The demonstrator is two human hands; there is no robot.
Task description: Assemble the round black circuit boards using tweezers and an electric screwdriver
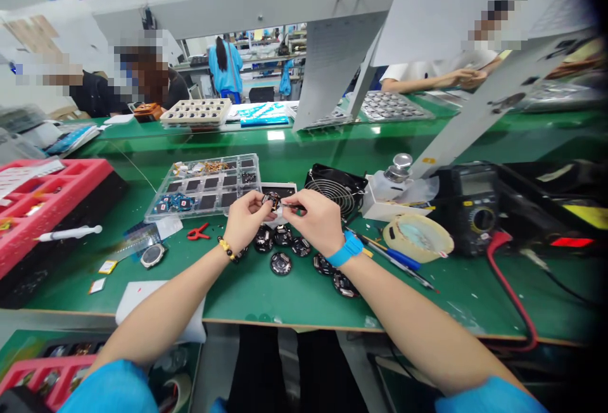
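My left hand (246, 220) is closed on a small round black electronic module (272, 200), held up above the bench between thumb and fingers. My right hand (316, 220) is in a pinch right beside it; a thin dark piece shows at the fingertips, too small to name. Below the hands lie several similar round modules, such as the one nearest the bench edge (281, 263). More of them (346, 284) sit partly hidden beneath my right wrist. Behind my left hand stands a clear compartment box (209, 186) with small parts.
On the right are a black fan (335, 188), a dispenser bottle (396, 178), a yellowish round dish (418, 237), pens (403, 260) and a multimeter (475, 210). Leftward lie a red clip (198, 232), a watch case (152, 255), a syringe (71, 232) and a pink tray (57, 204). People sit opposite.
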